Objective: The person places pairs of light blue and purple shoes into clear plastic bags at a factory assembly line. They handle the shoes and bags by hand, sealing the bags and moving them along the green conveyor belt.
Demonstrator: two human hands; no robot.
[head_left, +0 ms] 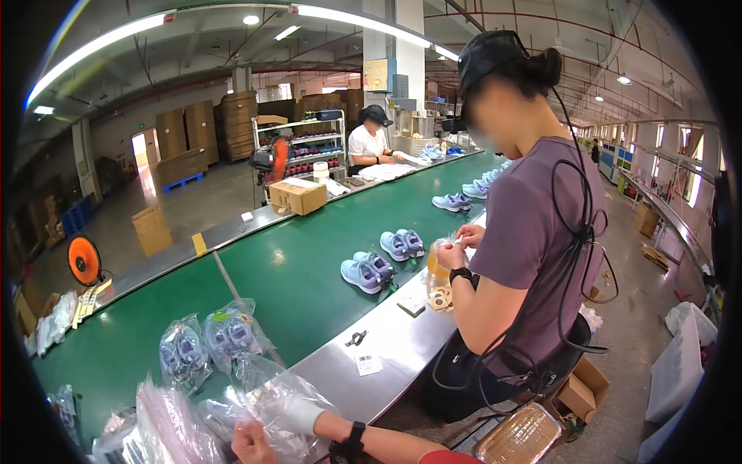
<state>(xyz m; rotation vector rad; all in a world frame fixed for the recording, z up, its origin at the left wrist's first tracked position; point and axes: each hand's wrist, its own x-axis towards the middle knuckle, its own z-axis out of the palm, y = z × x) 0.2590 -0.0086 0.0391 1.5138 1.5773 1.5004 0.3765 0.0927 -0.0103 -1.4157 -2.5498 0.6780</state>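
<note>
Grasping clear plastic bag (290, 406) with right hand (251, 445); left hand unseen. Two bagged shoe pairs (209, 344) beyond.

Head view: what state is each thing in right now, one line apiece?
Right hand: fingers closed on a clear plastic bag.
Clear plastic bag: crumpled, held at the belt's near edge.
Left hand: not in view.
Bagged shoes: sealed in clear bags, lying on the belt.
Loose blue shoes: unbagged, paired, upright on the belt.
Green belt: whether it moves cannot be told.
Cardboard box: closed, at the belt's far side.
</note>
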